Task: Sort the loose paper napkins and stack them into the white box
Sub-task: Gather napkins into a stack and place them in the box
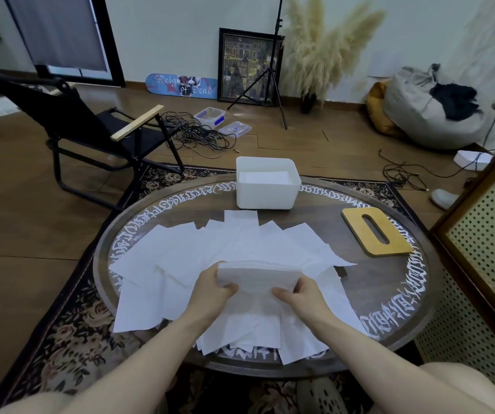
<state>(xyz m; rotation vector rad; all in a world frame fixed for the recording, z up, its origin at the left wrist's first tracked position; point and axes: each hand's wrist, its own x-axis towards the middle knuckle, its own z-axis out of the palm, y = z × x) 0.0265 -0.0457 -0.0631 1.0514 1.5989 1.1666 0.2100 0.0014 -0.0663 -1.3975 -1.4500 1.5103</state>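
**Napkin stack in both hands over the scattered sheets**

My left hand (214,284) and right hand (299,291) each pinch one end of a gathered stack of white paper napkins (258,277), held just above the loose white napkins (240,249) spread across the round dark wooden table (389,282). Farther right lies a flat yellow wooden lid with a slot (376,232). At the far edge stands the open white plastic box (267,183), napkins already inside.

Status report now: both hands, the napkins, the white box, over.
Left hand and right hand grip one napkin stack. Loose napkins cover table. White box partly filled, path clear; wooden lid aside.
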